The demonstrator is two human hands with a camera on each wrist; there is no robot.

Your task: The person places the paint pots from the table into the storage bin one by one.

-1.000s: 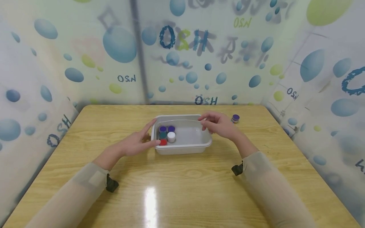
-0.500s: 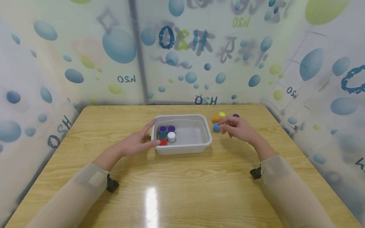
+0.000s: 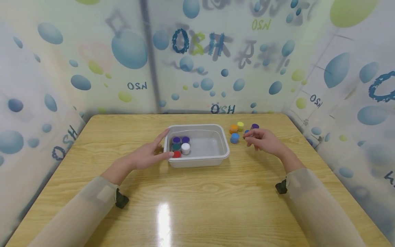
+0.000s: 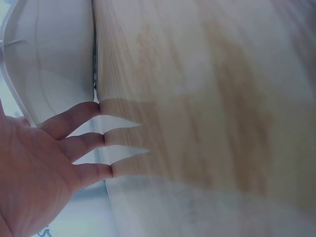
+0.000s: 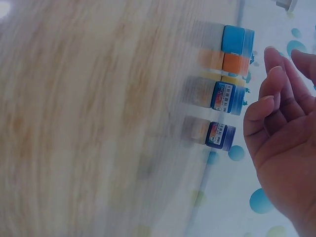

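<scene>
My left hand [image 3: 143, 156] lies at the left end of a white plastic bin [image 3: 197, 163], thumb and index finger spread along its rim. In the left wrist view its other fingers [image 4: 81, 146] are stretched beside the bin, down at the tabletop. Two purple-lidded paint jars [image 3: 176, 140], a dark green one [image 3: 176, 146], a white one [image 3: 185, 149] and a red one [image 3: 177, 154] stand inside. My right hand [image 3: 265, 141] hovers by a blue-lidded jar [image 5: 224, 97], partly covering it in the head view. Its fingers are loosely bent, with nothing between them.
Right of the bin stand a light blue jar [image 3: 235, 138], an orange jar [image 3: 234, 129], a yellow jar [image 3: 240, 126] and a purple jar [image 3: 254, 126]. The wooden table [image 3: 197, 202] meets printed walls [image 3: 197, 82] at the back and sides.
My right hand has moved right from the bin's right end to the loose jars, uncovering the orange, yellow and light blue ones. The left hand and the bin stay put.
</scene>
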